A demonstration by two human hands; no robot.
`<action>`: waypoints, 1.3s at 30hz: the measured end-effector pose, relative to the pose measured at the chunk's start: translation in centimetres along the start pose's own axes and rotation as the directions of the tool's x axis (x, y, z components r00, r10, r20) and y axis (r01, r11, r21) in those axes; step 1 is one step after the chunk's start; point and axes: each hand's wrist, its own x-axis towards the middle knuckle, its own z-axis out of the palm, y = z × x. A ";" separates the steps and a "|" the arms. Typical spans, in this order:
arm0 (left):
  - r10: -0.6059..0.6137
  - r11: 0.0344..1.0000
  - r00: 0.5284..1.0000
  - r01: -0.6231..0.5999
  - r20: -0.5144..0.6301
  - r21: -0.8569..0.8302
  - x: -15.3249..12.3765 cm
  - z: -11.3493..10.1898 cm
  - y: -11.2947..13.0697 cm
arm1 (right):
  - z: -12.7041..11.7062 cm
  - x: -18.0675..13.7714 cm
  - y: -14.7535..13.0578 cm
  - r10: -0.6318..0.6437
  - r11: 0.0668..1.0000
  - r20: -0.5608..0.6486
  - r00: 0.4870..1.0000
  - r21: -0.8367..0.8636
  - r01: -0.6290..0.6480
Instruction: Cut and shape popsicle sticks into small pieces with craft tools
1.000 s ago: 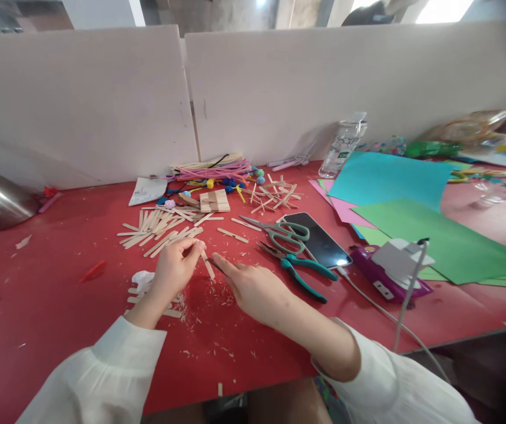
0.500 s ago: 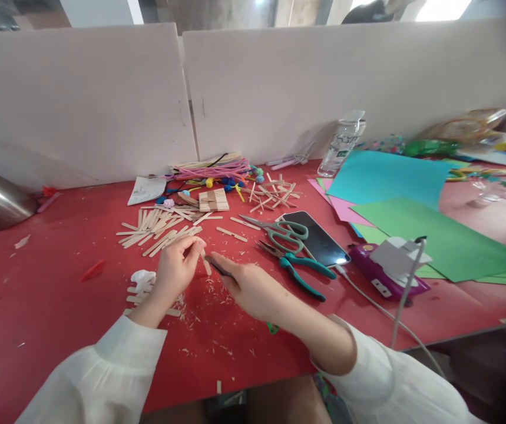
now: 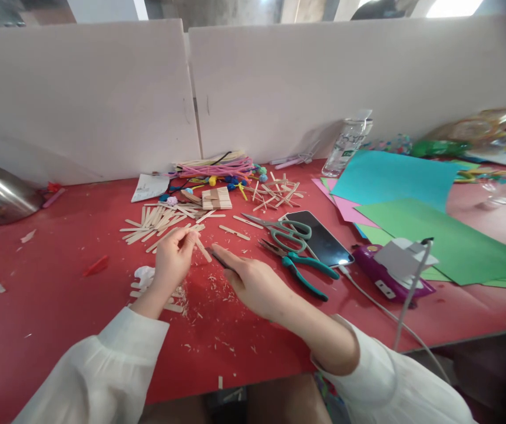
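My left hand (image 3: pixel 174 259) pinches a wooden craft stick (image 3: pixel 202 249) between thumb and fingertips, its free end slanting down to the right. My right hand (image 3: pixel 253 277) is wrapped around a dark, narrow knife (image 3: pixel 224 260); most of its handle is hidden in my palm. The knife's tip is close to the stick's lower end; whether they touch I cannot tell. Pale wood shavings (image 3: pixel 217 288) are scattered on the red table beneath both hands. Behind my left hand lies a loose pile of craft sticks (image 3: pixel 155 221). More sticks and a crumpled white tissue (image 3: pixel 144 275) lie beside my left wrist.
Scissors (image 3: pixel 290 232), teal-handled pliers (image 3: pixel 308 268) and a phone (image 3: pixel 318 238) lie right of centre. Further right are a purple power strip (image 3: pixel 383 282) with a cable and coloured paper (image 3: pixel 438 235). A bottle (image 3: pixel 347 144) stands by the white partition (image 3: pixel 306 82). A metal vessel (image 3: pixel 0 191) is at left.
My left hand has drawn slightly left and up with the craft stick, which now tilts more sideways. The knife in my right hand is slightly further from my left fingers. The view has shifted a little.
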 end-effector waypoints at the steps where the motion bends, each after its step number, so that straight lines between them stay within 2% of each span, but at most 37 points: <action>1: -0.044 0.999 0.999 0.044 0.008 -0.027 0.1 -0.1 -0.1 | -0.1 0.0 0.0 0.001 1.000 -0.007 1.000 0.003 -0.001; 5: -0.112 0.990 0.992 0.116 0.052 -0.076 0.2 -0.2 0.1 | -0.4 0.0 0.1 0.015 0.999 -0.002 1.000 -0.032 -0.015; 13: -0.070 0.993 0.991 0.080 0.113 -0.086 -0.2 -0.1 0.3 | -0.5 -0.1 0.0 0.006 0.996 0.017 1.000 -0.092 -0.004; 22: 0.061 0.998 0.993 -0.062 0.098 0.001 -0.5 0.1 0.5 | -0.2 -0.1 -0.1 0.020 0.985 0.036 0.999 -0.171 -0.014; 24: 0.083 0.996 0.992 -0.085 0.098 0.014 -0.6 0.0 0.8 | -0.3 -0.2 0.0 0.032 0.991 0.044 0.999 -0.130 -0.026; 28: 0.068 0.998 0.990 -0.066 0.121 -0.023 -0.4 0.0 0.7 | -0.8 -0.1 0.3 0.008 0.998 0.039 0.999 0.061 -0.011; 33: 0.004 0.994 0.985 0.015 0.170 -0.105 -0.2 -0.1 0.2 | -0.7 0.1 0.8 -0.017 0.979 0.043 0.999 0.203 0.008; 39: -0.080 0.933 0.955 0.173 0.286 -0.315 0.3 -0.3 0.2 | -0.7 0.2 1.2 -0.111 0.920 0.012 0.994 0.381 0.098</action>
